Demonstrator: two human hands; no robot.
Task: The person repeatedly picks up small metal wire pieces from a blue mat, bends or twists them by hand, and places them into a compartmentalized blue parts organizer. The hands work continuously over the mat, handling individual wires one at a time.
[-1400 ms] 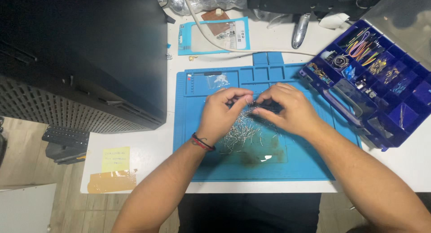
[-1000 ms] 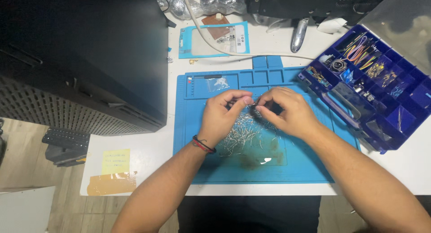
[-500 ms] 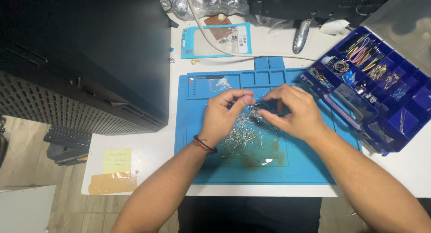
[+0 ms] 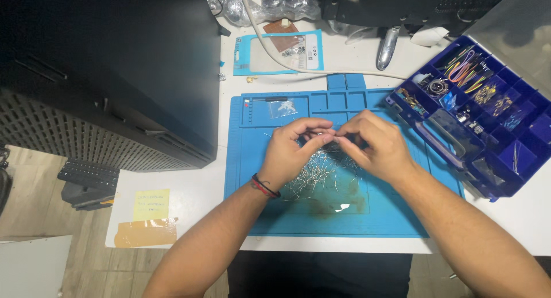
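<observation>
My left hand (image 4: 293, 152) and my right hand (image 4: 373, 146) meet fingertip to fingertip over a blue work mat (image 4: 258, 200). Between the pinched fingers is a small thin metal piece (image 4: 334, 137), too small to make out clearly. Right under the hands lies a loose pile of thin metal pins (image 4: 318, 174) spread on the mat. My left wrist wears a dark and red band (image 4: 264, 186).
A dark blue compartment box (image 4: 482, 114) with wires and small parts stands open at the right. A large black case (image 4: 109, 74) fills the left. Behind the mat lie a light blue card (image 4: 275, 54), a white cable (image 4: 298, 68) and a small clear bag (image 4: 283, 107). A yellow note (image 4: 151, 204) sits front left.
Both hands stay over the pin pile with only small finger movements. The view has shifted slightly.
</observation>
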